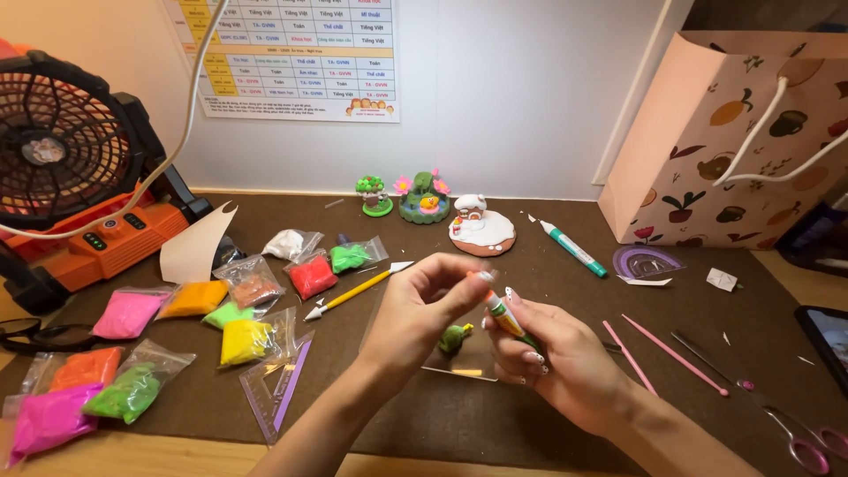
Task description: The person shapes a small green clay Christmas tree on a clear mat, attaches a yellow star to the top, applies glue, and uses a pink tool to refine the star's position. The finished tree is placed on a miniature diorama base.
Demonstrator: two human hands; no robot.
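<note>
My right hand (556, 353) grips the barrel of an orange and green marker pen (505, 316), held tilted over the brown mat. My left hand (424, 305) pinches the pen's white cap end with thumb and fingers. Just below the hands, a small green and yellow clay figure (456, 336) sits on a clear plastic sheet (459, 367). A yellow craft knife (353, 291) lies left of my left hand.
Several small bags of coloured clay (243, 340) lie at the left, with a clear set square (281, 384). Clay models (481, 230) stand at the back, beside a green marker (574, 248). Pink sticks (671, 353), scissors (795, 437), a paper bag (733, 141) and an orange fan (71, 168) surround the mat.
</note>
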